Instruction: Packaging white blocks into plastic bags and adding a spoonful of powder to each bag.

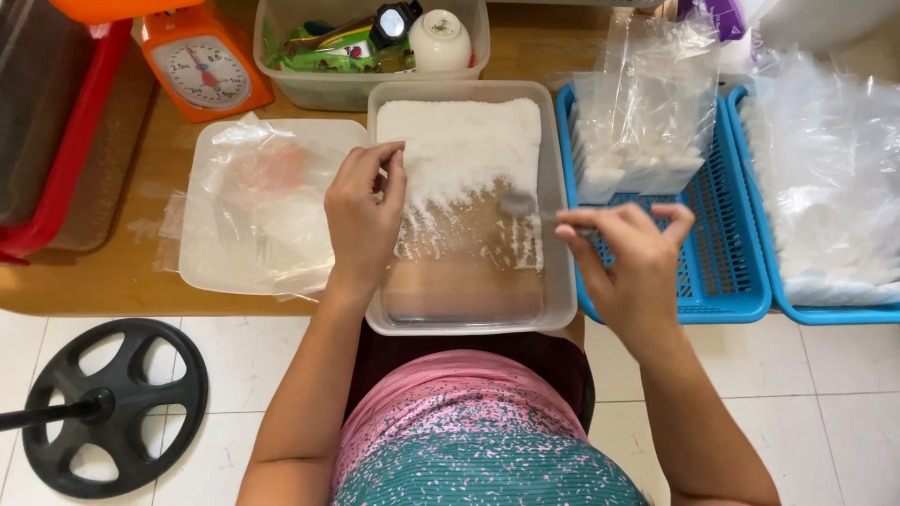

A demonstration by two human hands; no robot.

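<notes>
A clear plastic tub (561, 281) stands on the wooden table before me, its far half filled with white powder (459, 145), its near half scraped almost bare. My left hand (364, 214) rests on the tub's left rim, fingers curled over the edge and holding nothing I can make out. My right hand (630, 260) is closed on the handle of a metal spoon (521, 203), whose bowl lies in the powder at the right side of the tub.
A lid with clear plastic bags (255, 201) lies left of the tub. An orange kitchen scale (202, 67) stands behind it. Two blue baskets (722, 253) with filled bags (642, 141) sit right. A tub of oddments (375, 47) is at the back.
</notes>
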